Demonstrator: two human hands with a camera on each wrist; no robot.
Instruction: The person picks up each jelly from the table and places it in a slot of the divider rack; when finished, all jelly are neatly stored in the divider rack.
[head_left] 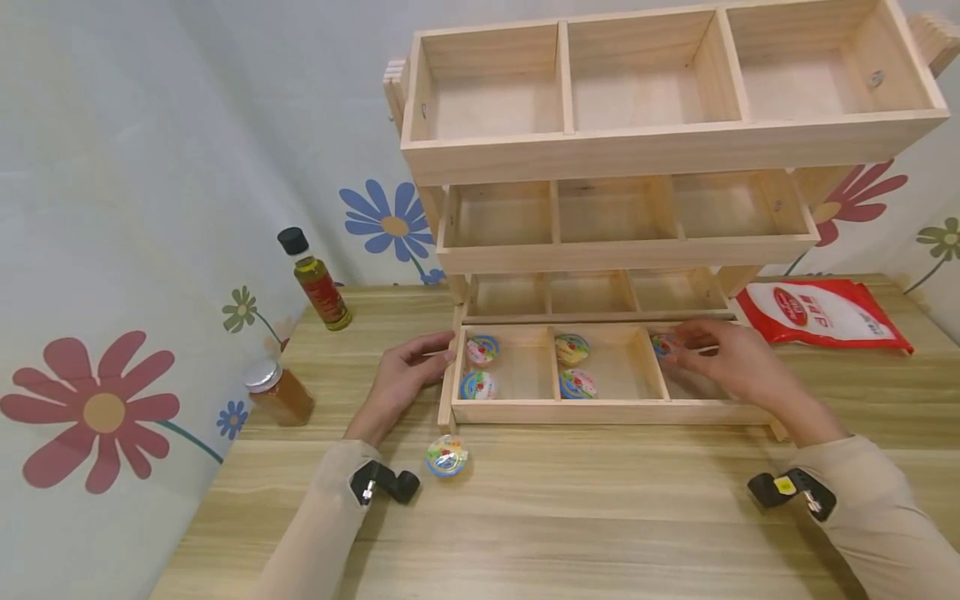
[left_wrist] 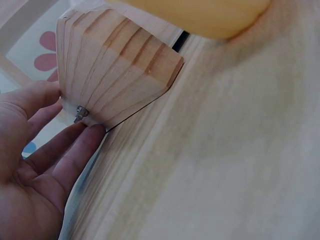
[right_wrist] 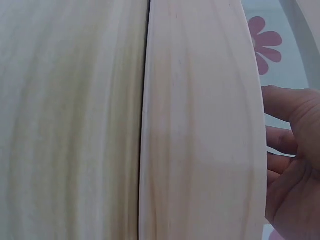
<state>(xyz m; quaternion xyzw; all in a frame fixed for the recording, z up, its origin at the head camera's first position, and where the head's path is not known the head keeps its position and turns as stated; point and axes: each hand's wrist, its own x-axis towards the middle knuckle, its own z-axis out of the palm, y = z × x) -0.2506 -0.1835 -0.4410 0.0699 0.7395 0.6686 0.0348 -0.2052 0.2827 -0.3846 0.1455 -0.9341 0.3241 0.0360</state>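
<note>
A tiered wooden rack (head_left: pixel 600 414) stands before me, each tier split into three compartments. At the bottom tier's left end, my left hand (head_left: pixel 403 382) rests its fingertips against the side panel (left_wrist: pixel 120 65), close to a small metal screw (left_wrist: pixel 80 114) in the left wrist view. My right hand (head_left: pixel 738 364) reaches into the bottom right compartment and pinches a small jelly cup (head_left: pixel 663 345) by its left divider. The front board (right_wrist: pixel 205 125) hides those fingertips in the right wrist view. Two jelly cups (head_left: pixel 477 386) sit in the left compartment and two more jelly cups (head_left: pixel 577 384) in the middle one.
Another jelly cup (head_left: pixel 447 457) lies on the table (head_left: pixel 585 508) by the rack's front left corner. Left of the rack stand an oil bottle (head_left: pixel 322 289) and a spice jar (head_left: pixel 281 394). A red and white bag (head_left: pixel 825 312) lies at the right.
</note>
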